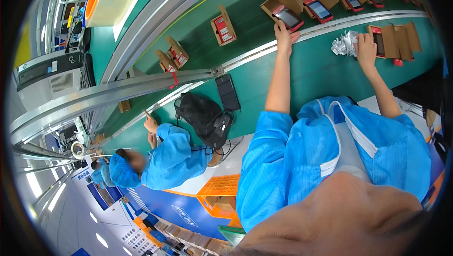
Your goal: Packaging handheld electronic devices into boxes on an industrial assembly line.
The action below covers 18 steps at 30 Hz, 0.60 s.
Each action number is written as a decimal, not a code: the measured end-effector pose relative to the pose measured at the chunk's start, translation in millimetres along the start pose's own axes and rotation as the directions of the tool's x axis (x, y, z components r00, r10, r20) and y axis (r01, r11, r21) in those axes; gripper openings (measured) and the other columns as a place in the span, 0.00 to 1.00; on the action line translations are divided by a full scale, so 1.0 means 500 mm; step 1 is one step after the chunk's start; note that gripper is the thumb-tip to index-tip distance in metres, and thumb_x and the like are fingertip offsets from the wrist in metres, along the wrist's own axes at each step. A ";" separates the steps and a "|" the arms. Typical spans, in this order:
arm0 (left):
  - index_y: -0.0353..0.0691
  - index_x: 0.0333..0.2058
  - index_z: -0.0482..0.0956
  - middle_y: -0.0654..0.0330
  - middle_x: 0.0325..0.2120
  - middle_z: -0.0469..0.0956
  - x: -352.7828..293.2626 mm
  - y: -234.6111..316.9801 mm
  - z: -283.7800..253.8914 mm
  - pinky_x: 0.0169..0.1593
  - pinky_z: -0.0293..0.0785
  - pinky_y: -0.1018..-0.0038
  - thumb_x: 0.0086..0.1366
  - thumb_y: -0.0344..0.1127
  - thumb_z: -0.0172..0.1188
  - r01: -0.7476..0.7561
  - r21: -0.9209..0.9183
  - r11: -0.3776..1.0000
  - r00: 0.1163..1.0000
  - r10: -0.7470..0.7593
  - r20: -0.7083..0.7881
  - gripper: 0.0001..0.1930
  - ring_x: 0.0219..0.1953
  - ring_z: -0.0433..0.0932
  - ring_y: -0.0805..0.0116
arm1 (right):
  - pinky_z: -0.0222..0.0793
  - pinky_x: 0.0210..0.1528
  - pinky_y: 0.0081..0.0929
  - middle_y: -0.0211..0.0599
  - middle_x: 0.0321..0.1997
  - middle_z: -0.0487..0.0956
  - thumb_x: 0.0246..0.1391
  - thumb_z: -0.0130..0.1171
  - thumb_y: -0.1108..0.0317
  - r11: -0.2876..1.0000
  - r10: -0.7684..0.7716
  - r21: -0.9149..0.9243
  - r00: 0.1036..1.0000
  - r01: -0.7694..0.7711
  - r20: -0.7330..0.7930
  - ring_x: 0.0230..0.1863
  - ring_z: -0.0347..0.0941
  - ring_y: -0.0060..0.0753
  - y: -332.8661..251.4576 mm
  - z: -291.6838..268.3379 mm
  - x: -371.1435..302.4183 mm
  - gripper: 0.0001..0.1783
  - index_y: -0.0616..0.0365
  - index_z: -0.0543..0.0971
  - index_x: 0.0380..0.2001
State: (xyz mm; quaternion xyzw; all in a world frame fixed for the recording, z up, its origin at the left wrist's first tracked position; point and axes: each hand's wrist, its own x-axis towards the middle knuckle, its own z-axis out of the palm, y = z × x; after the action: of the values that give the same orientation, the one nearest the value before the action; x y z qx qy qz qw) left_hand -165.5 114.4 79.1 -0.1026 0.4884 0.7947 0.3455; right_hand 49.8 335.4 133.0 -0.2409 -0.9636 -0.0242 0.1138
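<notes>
My left hand (285,38) reaches across the metal rail to an open cardboard box on the green belt. Its fingers close around the near end of a red handheld device (288,17) with a dark screen, tilted at the box's front. My right hand (366,52) is over the near worktop, its bent fingers on the right edge of a crumpled silvery wrap (345,44). Just right of that hand lies an open cardboard box (389,41) with a red device (377,40) in it. The fingertips of my right hand are partly hidden.
Several open boxes with red devices (319,10) line the belt to the right; more boxes (223,29) stand leftward. A metal rail (245,61) divides belt from worktop. Left are a black tablet-like device (227,91), a black bag (200,116) and a co-worker in blue (172,159).
</notes>
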 end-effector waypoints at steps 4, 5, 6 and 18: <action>0.37 0.48 0.66 0.54 0.32 0.75 -0.053 0.006 -0.129 0.22 0.71 0.79 0.67 0.49 0.47 -0.274 0.295 0.915 0.884 0.361 -0.297 0.21 0.22 0.72 0.74 | 0.62 0.45 0.36 0.44 0.46 0.68 0.40 0.63 0.72 0.998 0.045 -0.028 0.991 -0.049 -0.124 0.49 0.66 0.45 -0.062 -0.063 0.028 0.24 0.55 0.70 0.44; 0.39 0.43 0.70 0.61 0.27 0.72 -0.061 0.021 -0.179 0.19 0.66 0.82 0.67 0.45 0.48 -0.373 0.313 0.873 0.770 0.480 -0.420 0.15 0.19 0.67 0.80 | 0.62 0.47 0.37 0.45 0.48 0.68 0.41 0.63 0.72 0.982 -0.048 0.169 0.978 0.084 -0.203 0.50 0.66 0.46 -0.108 -0.073 0.063 0.23 0.57 0.70 0.44; 0.39 0.43 0.70 0.63 0.26 0.70 -0.076 0.048 -0.218 0.19 0.64 0.83 0.68 0.43 0.48 -0.455 0.324 0.829 0.685 0.559 -0.467 0.14 0.18 0.66 0.80 | 0.63 0.49 0.37 0.45 0.49 0.68 0.42 0.62 0.71 0.910 -0.116 0.351 0.948 0.221 -0.297 0.50 0.65 0.47 -0.175 -0.086 0.101 0.22 0.58 0.71 0.44; 0.29 0.48 0.69 0.50 0.48 0.70 -0.033 0.139 -0.295 0.48 0.69 0.72 0.68 0.35 0.45 -0.468 0.569 0.676 0.548 0.727 -0.413 0.16 0.46 0.73 0.62 | 0.71 0.35 0.38 0.54 0.33 0.77 0.53 0.53 0.62 0.593 -0.178 0.795 0.943 -0.125 0.281 0.35 0.75 0.55 -0.770 0.157 0.265 0.24 0.62 0.67 0.52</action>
State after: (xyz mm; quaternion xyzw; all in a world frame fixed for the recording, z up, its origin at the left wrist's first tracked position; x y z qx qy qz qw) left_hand -224.2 -38.0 62.4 -0.1049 0.7252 0.6701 -0.1186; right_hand -261.1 64.5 90.2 -0.1495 -0.8783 0.4519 0.0460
